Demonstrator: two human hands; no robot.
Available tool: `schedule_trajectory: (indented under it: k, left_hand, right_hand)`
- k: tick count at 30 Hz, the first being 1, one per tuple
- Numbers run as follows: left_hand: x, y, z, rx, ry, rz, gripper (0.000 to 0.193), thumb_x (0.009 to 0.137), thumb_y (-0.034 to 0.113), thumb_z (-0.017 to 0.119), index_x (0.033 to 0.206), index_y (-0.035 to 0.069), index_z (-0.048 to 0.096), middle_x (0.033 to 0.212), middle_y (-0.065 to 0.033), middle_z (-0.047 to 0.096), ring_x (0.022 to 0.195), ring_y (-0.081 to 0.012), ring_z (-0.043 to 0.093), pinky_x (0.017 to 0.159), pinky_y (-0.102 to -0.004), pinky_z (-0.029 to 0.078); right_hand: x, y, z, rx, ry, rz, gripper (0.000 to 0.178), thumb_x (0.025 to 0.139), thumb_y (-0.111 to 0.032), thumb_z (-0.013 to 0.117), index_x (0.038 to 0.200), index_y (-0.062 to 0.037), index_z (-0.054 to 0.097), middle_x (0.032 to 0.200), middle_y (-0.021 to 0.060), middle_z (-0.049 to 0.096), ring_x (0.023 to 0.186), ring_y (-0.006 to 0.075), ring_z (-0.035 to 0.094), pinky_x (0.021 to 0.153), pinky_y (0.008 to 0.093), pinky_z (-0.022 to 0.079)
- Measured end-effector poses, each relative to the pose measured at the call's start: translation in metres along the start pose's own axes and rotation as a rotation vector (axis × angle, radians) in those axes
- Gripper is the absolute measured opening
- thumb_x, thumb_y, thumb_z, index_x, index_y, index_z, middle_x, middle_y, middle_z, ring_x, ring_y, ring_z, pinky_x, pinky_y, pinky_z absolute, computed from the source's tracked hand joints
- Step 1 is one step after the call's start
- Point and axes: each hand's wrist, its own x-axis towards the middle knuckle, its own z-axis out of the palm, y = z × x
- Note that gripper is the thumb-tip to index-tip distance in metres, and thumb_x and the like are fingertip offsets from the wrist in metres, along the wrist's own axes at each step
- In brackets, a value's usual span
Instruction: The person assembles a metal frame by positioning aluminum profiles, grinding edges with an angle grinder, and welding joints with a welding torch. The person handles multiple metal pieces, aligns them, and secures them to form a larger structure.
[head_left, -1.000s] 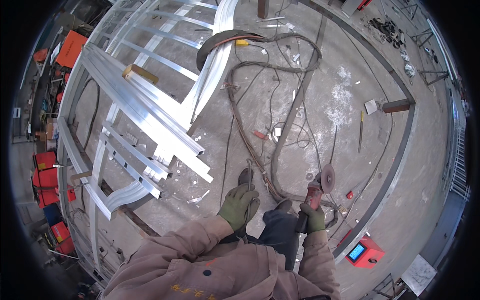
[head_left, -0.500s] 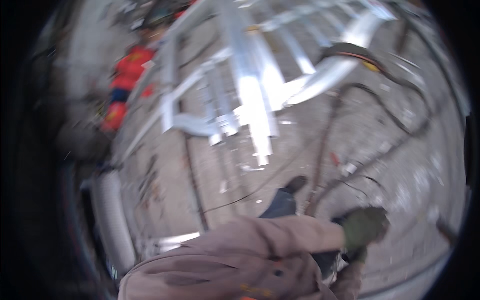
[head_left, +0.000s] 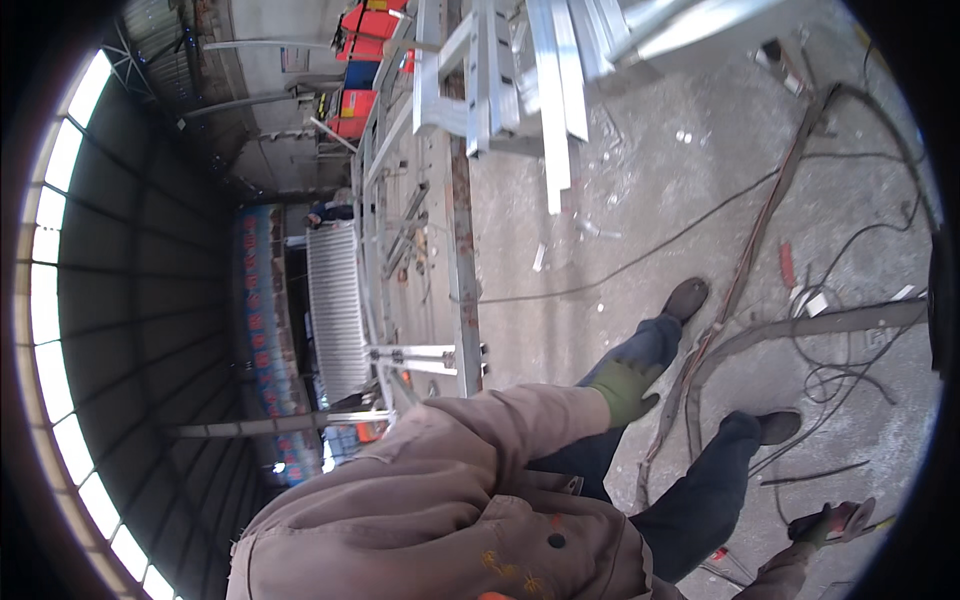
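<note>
My left hand [head_left: 626,393], in a green glove with darker fingertips, hangs beside my left trouser leg. Its fingers look loosely stretched, and I see nothing in them. Far out at the lower right, my gloved right hand [head_left: 818,528] is closed round a dark tool with a round, pinkish-brown disc [head_left: 856,519], which looks like an angle grinder. The hand covers much of its body. Silvery metal profiles [head_left: 556,110] lie on a frame at the top, away from both hands.
Thick cables and hoses [head_left: 762,226] run across the concrete floor by my shoes [head_left: 686,300]. A rusty steel beam [head_left: 464,260] stretches along the left. Beyond it are a corrugated white panel [head_left: 335,305], red machines [head_left: 365,32] and a distant person [head_left: 330,214]. A red object [head_left: 786,264] lies among wires.
My hands, close together before, are now apart: the left by my leg, the right out at the lower right with the grinder. The view has swung, showing more of the hall at left.
</note>
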Motion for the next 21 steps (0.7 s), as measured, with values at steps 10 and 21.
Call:
schedule_trajectory:
  k: [10, 21]
  left_hand:
    - [0.007, -0.001, 0.048, -0.034, 0.113, 0.000, 0.066, 0.099, 0.038, 0.086, 0.157, 0.012, 0.068, 0.158, -0.0159, 0.069, 0.146, -0.0466, 0.065, 0.117, -0.0621, 0.056]
    - [0.008, 0.001, 0.043, -0.003, 0.128, 0.004, 0.065, 0.096, 0.034, 0.089, 0.155, 0.015, 0.070, 0.162, -0.0113, 0.066, 0.151, -0.0416, 0.061, 0.115, -0.0603, 0.057]
  right_hand:
    - [0.124, 0.022, 0.121, -0.306, -0.124, -0.017, 0.056, 0.115, -0.038, 0.071, 0.153, 0.0033, 0.067, 0.138, 0.0209, 0.071, 0.130, 0.0336, 0.065, 0.110, 0.0428, 0.051]
    - [0.158, 0.037, 0.165, -0.385, -0.135, -0.025, 0.065, 0.119, -0.037, 0.067, 0.163, 0.0097, 0.061, 0.160, 0.0268, 0.068, 0.153, 0.0372, 0.061, 0.127, 0.0432, 0.047]
